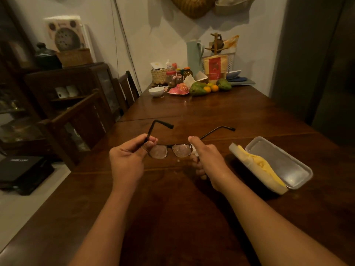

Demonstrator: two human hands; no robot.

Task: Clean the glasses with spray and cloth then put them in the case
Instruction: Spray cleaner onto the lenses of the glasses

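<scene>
Left hand [128, 157] pinches the glasses [180, 150], right hand [208, 160] grips the spray [194, 151]: best mist both lenses lightly, evenly.

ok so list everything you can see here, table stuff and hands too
dark-framed glasses: one, black, held above the table centre, arms unfolded
small white spray bottle: one, white, mostly hidden in the right hand's grip
clear plastic case: one, clear, open on the table at right
yellow cloth: one, yellow, lying in the case
wooden table: one, dark brown, under everything
white bowl: one, white, far end
green fruits: two, green, far end
left hand: one, pinches the glasses near one hinge
right hand: one, grips the spray bottle, thumb on top
</scene>
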